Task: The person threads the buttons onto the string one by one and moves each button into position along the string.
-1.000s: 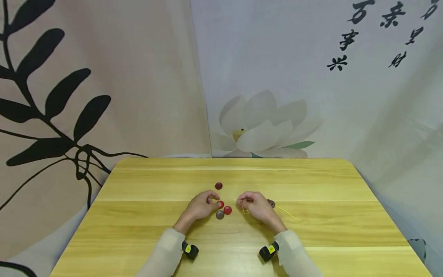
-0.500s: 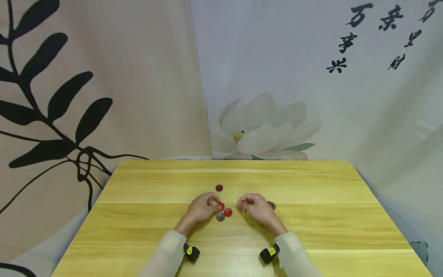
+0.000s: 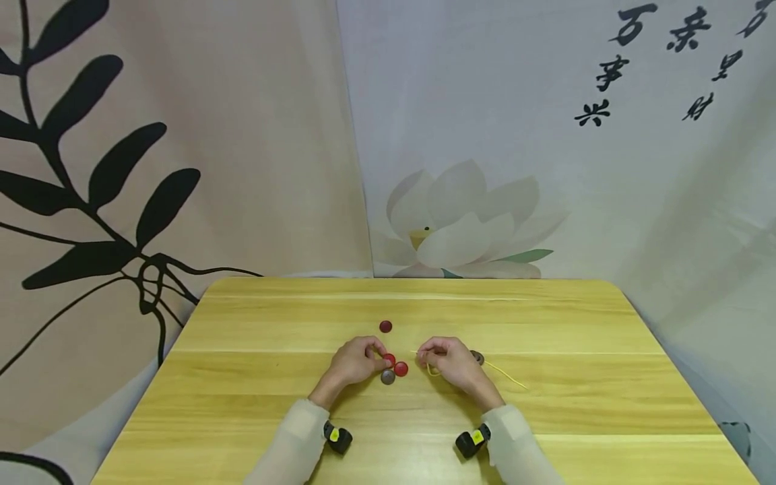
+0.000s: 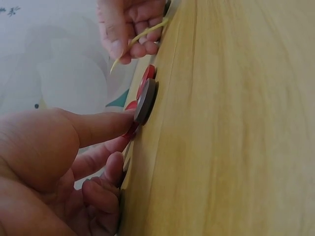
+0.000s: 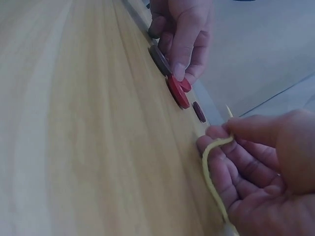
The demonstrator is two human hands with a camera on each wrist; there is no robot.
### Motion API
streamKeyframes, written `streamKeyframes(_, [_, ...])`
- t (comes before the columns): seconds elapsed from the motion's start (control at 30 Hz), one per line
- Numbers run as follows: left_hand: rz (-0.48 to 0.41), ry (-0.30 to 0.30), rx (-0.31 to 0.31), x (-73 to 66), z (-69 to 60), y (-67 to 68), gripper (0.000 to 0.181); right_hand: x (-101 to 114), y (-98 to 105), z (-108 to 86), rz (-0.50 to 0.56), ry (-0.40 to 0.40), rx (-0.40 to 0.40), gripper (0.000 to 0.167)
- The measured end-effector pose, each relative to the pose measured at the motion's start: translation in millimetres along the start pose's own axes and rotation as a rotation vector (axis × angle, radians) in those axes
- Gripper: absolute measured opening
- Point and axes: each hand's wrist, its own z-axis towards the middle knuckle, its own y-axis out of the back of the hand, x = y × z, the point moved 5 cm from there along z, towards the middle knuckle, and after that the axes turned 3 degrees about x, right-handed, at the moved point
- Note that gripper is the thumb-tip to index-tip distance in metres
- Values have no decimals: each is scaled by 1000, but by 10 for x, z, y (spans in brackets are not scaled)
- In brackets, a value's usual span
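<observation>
My left hand (image 3: pixel 353 362) is at the middle of the table, thumb and fingers pinching the edge of a red button (image 5: pixel 185 85) that is partly hidden. Against it lie a second red button (image 3: pixel 401 369) and a grey-brown button (image 3: pixel 388 377). Between the thumb and forefinger of my right hand (image 3: pixel 450 360) is a yellow cord (image 5: pixel 209 182), its short tip poking out towards the left. The cord's rest hangs in a small loop and runs under the hand. A brown button (image 3: pixel 477 358) lies beside that hand, the cord's tail trailing from it.
A dark red button (image 3: pixel 385 327) lies alone farther back on the wooden table (image 3: pixel 606 404). Behind the table's far edge hangs a printed curtain (image 3: pixel 273 148). A black camera is strapped on each wrist.
The head view shifts slightly. Both hands keep nearly the same place and grip, and the buttons stay where they were.
</observation>
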Motion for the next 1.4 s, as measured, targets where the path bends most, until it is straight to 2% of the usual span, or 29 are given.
streamKeyframes(0.43, [-21,34,-43,47,6,28,8,-9,16,6,32,-7,15,14])
streamKeyframes(0.9, [-46,46,-43,36,-10,15,8,-2,18,-25,79,9,-7,14])
streamKeyframes(1.1, [-92,50,-43,37,-11,22,7,45,-1,-44,46,3,-5,14])
streamKeyframes(1.4, [-166,28,-64,30,7,30,8,176,-8,-76,-7,53,38,14])
